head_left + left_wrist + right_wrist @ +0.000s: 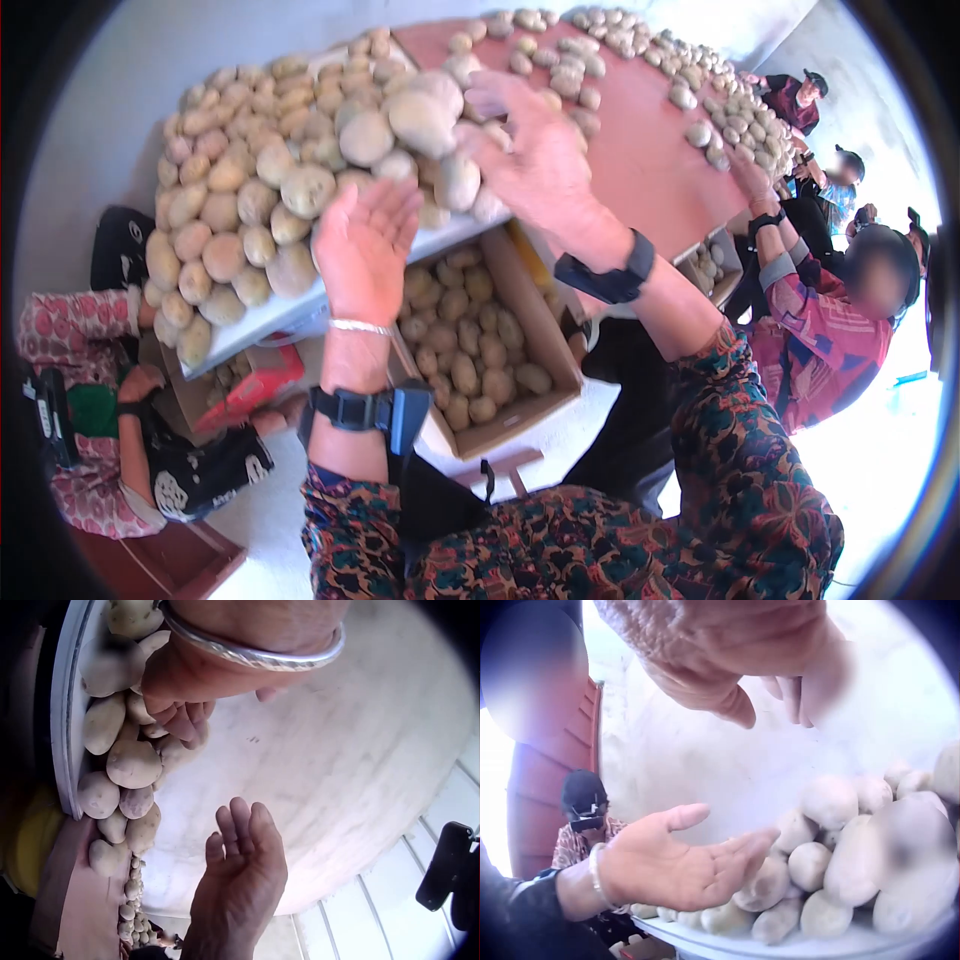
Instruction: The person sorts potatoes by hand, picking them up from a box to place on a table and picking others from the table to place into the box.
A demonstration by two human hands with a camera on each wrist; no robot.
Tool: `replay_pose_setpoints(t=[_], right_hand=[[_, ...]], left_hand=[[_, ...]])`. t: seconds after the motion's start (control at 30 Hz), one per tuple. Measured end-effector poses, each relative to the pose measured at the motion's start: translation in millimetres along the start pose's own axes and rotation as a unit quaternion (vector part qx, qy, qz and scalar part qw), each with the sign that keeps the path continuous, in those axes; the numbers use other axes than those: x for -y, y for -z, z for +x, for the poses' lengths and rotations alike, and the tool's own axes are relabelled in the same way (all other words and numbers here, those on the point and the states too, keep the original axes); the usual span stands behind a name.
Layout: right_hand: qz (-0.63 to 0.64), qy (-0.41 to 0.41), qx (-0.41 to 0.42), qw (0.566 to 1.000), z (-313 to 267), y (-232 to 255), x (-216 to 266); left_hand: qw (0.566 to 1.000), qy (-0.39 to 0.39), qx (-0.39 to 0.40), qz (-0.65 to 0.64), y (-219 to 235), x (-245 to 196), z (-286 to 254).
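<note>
Potatoes (222,208) are heaped over the near left part of the table. At the front edge of this heap, my left hand (368,245) is held palm up with its fingers extended and nothing in it. My right hand (535,150) is above the potatoes to the right, fingers spread and loosely bent. The right wrist view shows both the right hand (742,660) and the left hand (682,862) with bare palms or fingers. Between the two hands, a few large potatoes (425,118) look blurred in the head view.
Below the table edge is a cardboard box (560,395) holding many potatoes. Smaller potatoes (740,130) line the far side of the reddish tabletop (660,175). One person (820,350) works at the right, another (90,420) sits at the left beside a red container (250,390).
</note>
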State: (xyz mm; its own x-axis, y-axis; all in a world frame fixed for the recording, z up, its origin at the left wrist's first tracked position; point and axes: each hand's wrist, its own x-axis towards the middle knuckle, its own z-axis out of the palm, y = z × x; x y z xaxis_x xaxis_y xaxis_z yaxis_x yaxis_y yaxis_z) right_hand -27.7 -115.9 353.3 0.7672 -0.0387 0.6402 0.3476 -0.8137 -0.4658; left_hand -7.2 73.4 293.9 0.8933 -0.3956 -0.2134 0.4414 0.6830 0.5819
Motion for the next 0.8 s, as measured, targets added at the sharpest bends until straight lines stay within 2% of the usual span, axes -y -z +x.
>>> replay_pose_setpoints(t=[0.03,0.07,0.13,0.17,0.2,0.23,0.3,0.37,0.4,0.47,0.6,0.63,0.67,0.7,0.73,0.8], right_hand=[[0.094,-0.033,-0.025,0.995,-15.4,6.1,16.5],[0.096,-0.052,-0.011,0.994,-38.2,6.2,18.8],[0.179,-0.085,0.083,0.977,-77.4,9.0,22.3],[0.196,-0.122,0.128,0.965,-98.3,3.3,21.4],[0.159,-0.156,0.202,0.954,-116.1,-2.2,16.7],[0.090,-0.187,0.306,0.929,-133.3,-7.5,7.3],[-0.023,-0.253,0.518,0.817,-170.1,-30.9,-23.2],[-0.099,-0.238,0.586,0.768,-215.2,-51.3,-52.3],[-0.096,-0.238,0.588,0.767,-231.4,-58.4,-61.9],[-0.119,-0.286,0.626,0.715,-260.0,-71.2,-75.7],[-0.111,-0.336,0.609,0.710,-299.1,-101.8,-77.2],[-0.101,-0.392,0.578,0.708,-299.8,-106.8,-71.4],[-0.092,-0.446,0.544,0.704,-299.2,-113.2,-67.1],[-0.090,-0.446,0.545,0.705,-300.1,-122.3,-64.1],[-0.103,-0.458,0.530,0.706,-301.2,-132.5,-60.0],[-0.114,-0.464,0.511,0.714,-299.4,-155.1,-54.6]], left_hand=[[1.000,0.004,0.009,0.000,2.0,-1.6,-0.8],[1.000,-0.006,0.015,0.000,0.7,-4.3,-2.1],[1.000,-0.002,0.006,-0.002,3.7,-11.0,-2.3],[0.997,0.003,0.069,-0.029,10.9,-16.9,-0.7],[0.989,0.006,0.135,-0.056,17.1,-21.0,1.6],[0.990,0.014,0.126,-0.058,22.6,-22.9,4.3],[0.969,0.019,0.234,-0.081,29.9,-26.0,6.7],[0.964,0.033,0.248,-0.089,30.1,-27.2,4.9],[0.958,0.041,0.266,-0.098,30.0,-28.4,4.8],[0.959,0.041,0.265,-0.097,29.1,-28.7,4.4],[0.960,0.044,0.256,-0.102,27.5,-27.7,6.5],[0.961,0.046,0.253,-0.101,13.0,-21.6,-1.1],[0.986,-0.022,0.148,-0.071,-12.0,-10.8,-14.1],[0.994,-0.090,0.042,-0.040,-24.1,-5.9,-19.8],[0.994,-0.091,0.040,-0.038,-11.2,-10.5,-12.5],[0.963,0.043,0.244,-0.104,25.5,-23.8,9.3]])
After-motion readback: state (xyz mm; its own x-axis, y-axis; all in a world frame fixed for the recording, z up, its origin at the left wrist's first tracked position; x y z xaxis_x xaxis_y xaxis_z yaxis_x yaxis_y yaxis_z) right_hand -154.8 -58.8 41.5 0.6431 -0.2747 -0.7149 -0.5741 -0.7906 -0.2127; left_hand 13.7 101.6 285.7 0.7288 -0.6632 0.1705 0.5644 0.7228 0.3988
